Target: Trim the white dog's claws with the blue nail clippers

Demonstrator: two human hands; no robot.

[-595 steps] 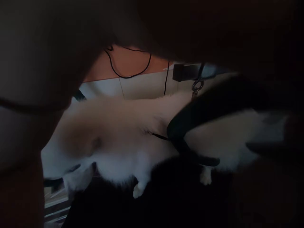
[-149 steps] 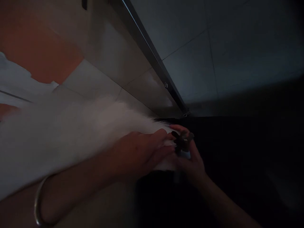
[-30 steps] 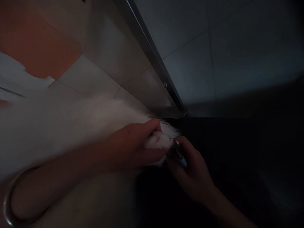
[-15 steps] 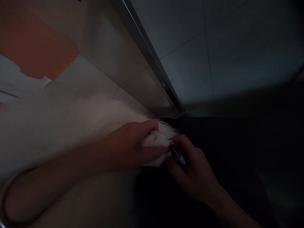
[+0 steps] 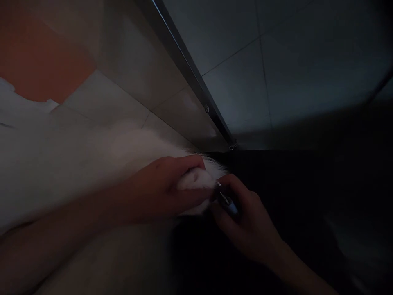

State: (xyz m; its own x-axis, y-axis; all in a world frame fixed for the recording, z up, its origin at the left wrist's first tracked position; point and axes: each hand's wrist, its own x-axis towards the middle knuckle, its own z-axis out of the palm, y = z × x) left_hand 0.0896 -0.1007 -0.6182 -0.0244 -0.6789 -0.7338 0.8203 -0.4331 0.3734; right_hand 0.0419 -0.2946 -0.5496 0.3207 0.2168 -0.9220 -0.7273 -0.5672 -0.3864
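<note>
A white-furred animal (image 5: 123, 143) stretches across the left and middle of the dim head view. My left hand (image 5: 159, 184) is closed around its small white paw (image 5: 196, 179), with a pinkish pad showing between thumb and fingers. At the tip of the paw, my right hand (image 5: 251, 221) grips small nail clippers (image 5: 229, 205) with a metal head and a light blue handle. The clippers' jaws are at or close to the paw's end; dark shadow hides whether they touch a claw.
A dark metal frame post (image 5: 187, 61) slants down behind the hands. Pale tiles (image 5: 236, 90) lie beyond it, and an orange patch (image 5: 49, 61) at upper left borders the white fur. Dark cloth (image 5: 196, 254) fills the area below the hands.
The whole view has shifted slightly, so the hands and post sit a little further left. Both hands keep their holds on the paw and the clippers.
</note>
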